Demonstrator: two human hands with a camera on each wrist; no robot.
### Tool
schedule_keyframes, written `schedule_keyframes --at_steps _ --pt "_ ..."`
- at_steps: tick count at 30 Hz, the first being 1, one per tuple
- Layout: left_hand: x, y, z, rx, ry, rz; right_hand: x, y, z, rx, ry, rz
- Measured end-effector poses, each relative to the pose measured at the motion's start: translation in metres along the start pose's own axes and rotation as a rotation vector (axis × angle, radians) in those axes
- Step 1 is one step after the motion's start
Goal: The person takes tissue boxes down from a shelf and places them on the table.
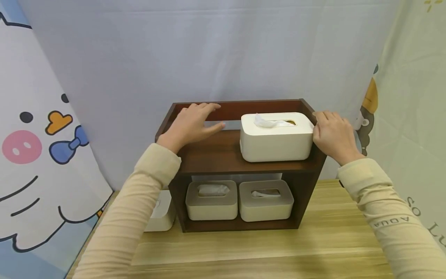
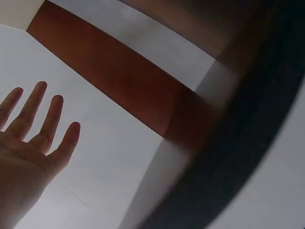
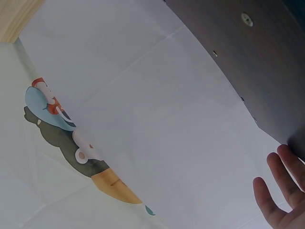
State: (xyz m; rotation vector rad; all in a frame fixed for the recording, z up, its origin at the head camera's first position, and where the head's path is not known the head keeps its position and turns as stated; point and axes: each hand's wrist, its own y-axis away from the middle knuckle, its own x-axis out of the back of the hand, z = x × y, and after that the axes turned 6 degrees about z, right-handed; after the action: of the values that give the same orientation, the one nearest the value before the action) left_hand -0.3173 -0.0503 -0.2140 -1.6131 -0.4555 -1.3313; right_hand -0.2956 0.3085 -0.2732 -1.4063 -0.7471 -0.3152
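Observation:
A cream tissue box [image 1: 277,141] with tissue poking from its slot stands at the right of the top level of a dark brown two-level shelf [image 1: 216,164]. My left hand [image 1: 191,126] is held over the shelf's left part, fingers spread and holding nothing. In the left wrist view its fingers [image 2: 50,121] are extended and apart. My right hand [image 1: 334,135] is at the shelf's right side panel, next to the box. The right wrist view shows its fingers [image 3: 288,176] extended by the panel's outer face [image 3: 248,62]; whether they also touch the box is unclear.
Two more tissue boxes, a left one [image 1: 211,201] and a right one [image 1: 266,201], sit side by side on the lower level. Another white box [image 1: 162,213] stands left of the shelf, partly behind my sleeve. Beneath is a wood-grain tabletop [image 1: 244,252]; a pale curtain [image 1: 223,50] hangs behind.

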Motion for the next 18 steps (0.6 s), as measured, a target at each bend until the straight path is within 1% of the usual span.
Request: schedule_keyframes --at_steps 3,10,14,18 --pt "-0.010 -0.006 0.013 -0.018 0.018 -0.014 0.001 0.000 -0.001 0.005 -0.002 0.002" --pt "-0.025 -0.022 0.043 -0.037 0.062 -0.092 0.003 0.001 -0.001 0.009 -0.001 0.015" --pt "-0.032 -0.030 0.055 -0.036 0.058 -0.113 0.002 0.001 -0.002 0.006 0.001 0.015" --pt "-0.039 -0.037 0.063 -0.044 0.054 -0.128 0.001 0.000 -0.002 0.004 -0.001 0.015"
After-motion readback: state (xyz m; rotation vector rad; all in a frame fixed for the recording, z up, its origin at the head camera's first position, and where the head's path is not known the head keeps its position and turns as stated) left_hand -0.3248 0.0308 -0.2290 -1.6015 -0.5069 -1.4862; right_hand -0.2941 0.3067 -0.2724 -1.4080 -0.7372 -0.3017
